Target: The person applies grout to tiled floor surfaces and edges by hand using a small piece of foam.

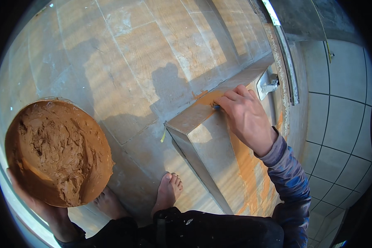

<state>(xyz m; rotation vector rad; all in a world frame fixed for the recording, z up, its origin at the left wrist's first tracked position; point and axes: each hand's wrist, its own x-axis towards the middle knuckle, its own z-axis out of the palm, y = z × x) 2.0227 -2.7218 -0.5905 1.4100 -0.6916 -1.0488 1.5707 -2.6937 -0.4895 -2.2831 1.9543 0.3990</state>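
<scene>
In my left hand (37, 198) is a round bowl (58, 149) of thick reddish-brown paste, held at the lower left with my fingers under and behind its side. My right hand (246, 115) grips a small, mostly hidden blue tool (215, 106) against the top of a tiled step (182, 120), where an orange-brown smear shows. More orange residue streaks the step's right-hand part (256, 182).
Wood-look floor tiles (124, 49) surround the step. My bare feet (168, 190) stand below it. A white fitting (266, 86) sits beside a metal rail (287, 62) at the upper right, with white wall or floor tiles (335, 124) beyond.
</scene>
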